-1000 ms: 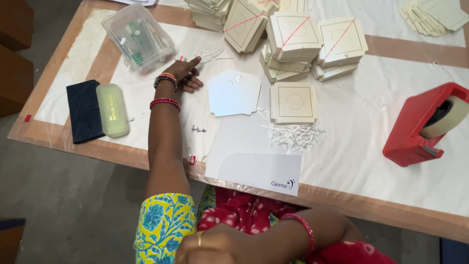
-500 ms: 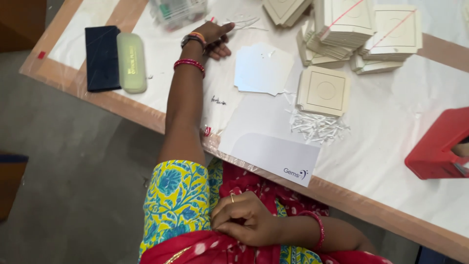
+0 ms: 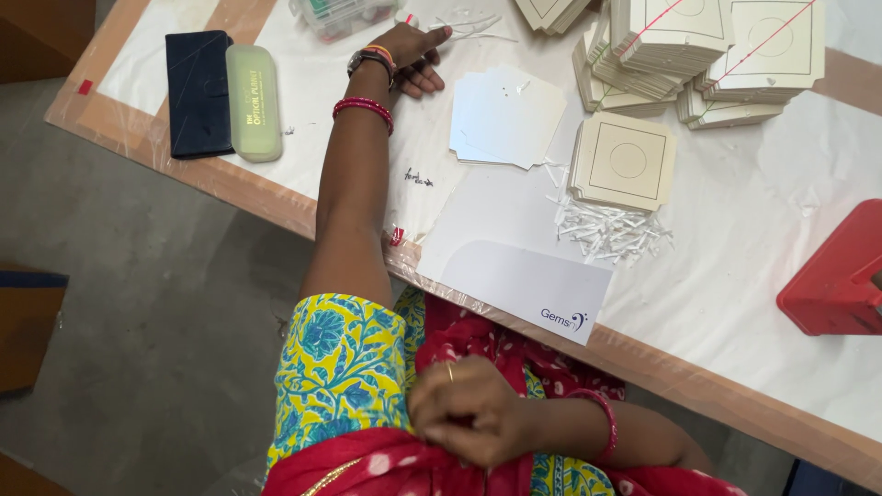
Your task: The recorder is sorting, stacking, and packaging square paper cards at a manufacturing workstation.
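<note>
Since half a second ago the right hand [image 3: 464,413] has lifted slightly in the lap, fingers curled, gripping red fabric. Left hand [image 3: 413,55] lies flat and open on the bench [image 3: 735,303]; the white card stack [image 3: 505,115] sits near, at its 4 o'clock.

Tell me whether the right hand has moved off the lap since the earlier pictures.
No. The right hand stays on the red cloth in the lap, below the table edge and the white sheet. The camera shifted, not the hand.
</note>
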